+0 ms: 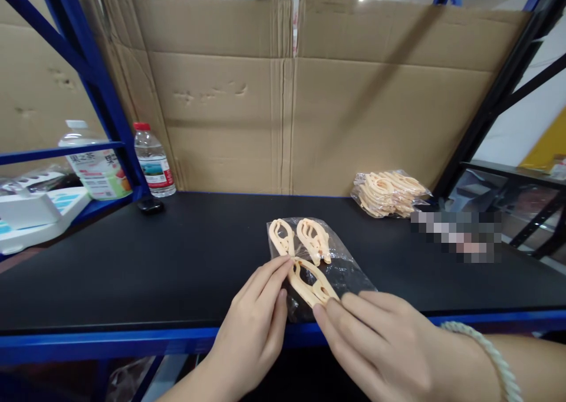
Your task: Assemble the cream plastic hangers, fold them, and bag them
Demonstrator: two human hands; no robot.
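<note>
A clear plastic bag (349, 269) lies at the front of the black table, with cream plastic pieces in or on it that look like folded travel hangers. Two of them, a left folding hanger (282, 237) and a right folding hanger (315, 240), sit at its far end. Nearer to me, a third folding hanger (305, 281) is held at both ends. My left hand (259, 316) has its fingertips together at the upper left end. My right hand (380, 337) pinches the lower right end between thumb and fingers. Whether this hanger is inside the bag I cannot tell.
A bagged pile of similar cream pieces (389, 193) rests at the back right. At the back left stand a red-capped water bottle (154, 163) and a small black object (151, 206). Cardboard (230, 107) walls the back; a blue edge (132, 346) runs along the front.
</note>
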